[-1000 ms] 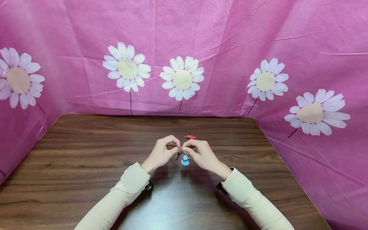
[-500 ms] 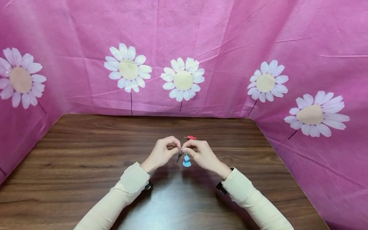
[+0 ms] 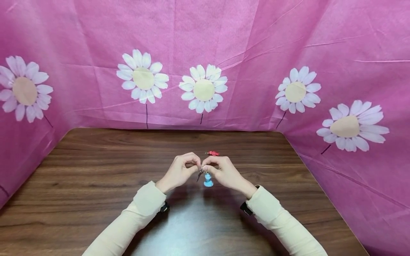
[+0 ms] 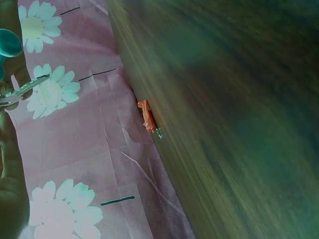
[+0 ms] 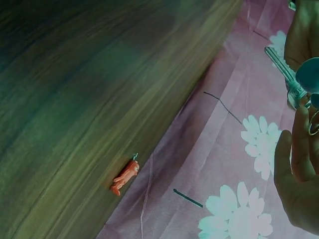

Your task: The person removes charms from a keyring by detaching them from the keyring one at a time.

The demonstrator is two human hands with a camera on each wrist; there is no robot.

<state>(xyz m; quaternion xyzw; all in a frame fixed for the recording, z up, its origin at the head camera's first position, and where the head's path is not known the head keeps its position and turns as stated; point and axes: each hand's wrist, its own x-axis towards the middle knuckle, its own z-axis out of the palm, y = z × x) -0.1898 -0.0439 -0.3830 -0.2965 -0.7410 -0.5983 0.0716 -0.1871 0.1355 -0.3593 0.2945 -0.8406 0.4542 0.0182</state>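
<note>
Over the middle of the table my left hand (image 3: 180,172) and right hand (image 3: 228,174) meet at the fingertips, both pinching a small key ring mostly hidden by the fingers. A metal key (image 3: 199,176) dangles beneath the left fingertips; its toothed blade (image 5: 280,64) is plain in the right wrist view. Below the right fingertips hangs a light blue figure charm (image 3: 208,180) with a wide round base. In the right wrist view a gold-coloured ring (image 5: 314,123) shows beside the charm. Which hand bears the key I cannot tell.
A red figure charm (image 3: 213,153) with a small metal chain lies on the wooden table (image 3: 105,170), just beyond the hands. Pink cloth (image 3: 243,32) printed with daisies rises behind the table and along both sides.
The blue charm has swung slightly to the right and hangs a little lower, and the key hangs slimmer in view. Both hands keep nearly the same place and pinch.
</note>
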